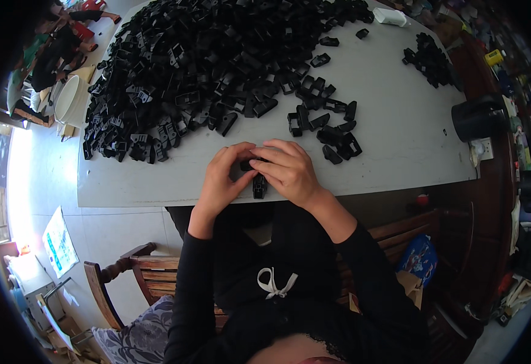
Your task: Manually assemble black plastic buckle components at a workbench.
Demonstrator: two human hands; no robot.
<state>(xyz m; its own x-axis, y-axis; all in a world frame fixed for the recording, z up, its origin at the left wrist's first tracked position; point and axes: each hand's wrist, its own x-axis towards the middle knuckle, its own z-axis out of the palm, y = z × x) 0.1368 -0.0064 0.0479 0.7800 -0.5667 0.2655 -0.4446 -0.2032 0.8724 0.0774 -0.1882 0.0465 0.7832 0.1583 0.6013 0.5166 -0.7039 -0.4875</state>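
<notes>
My left hand [223, 176] and my right hand [289, 171] meet over the front edge of the grey table [399, 142]. Their thumbs and fingertips close round a small black plastic part, most of it hidden by the fingers. Just below the fingertips, a black plastic piece [259, 187] shows between the hands; I cannot tell whether it is joined to the held part or lies on the table. Beyond the hands spreads a large heap of similar black plastic parts [198, 67]. Several loose ones [341, 142] lie to the right of the hands.
A smaller pile of black parts [429, 62] lies at the far right, near a black cylindrical container [479, 117]. A white container [391, 17] stands at the back edge. Around me is a wooden bench [156, 267] with a patterned cushion [138, 324]. Other people sit at the far left.
</notes>
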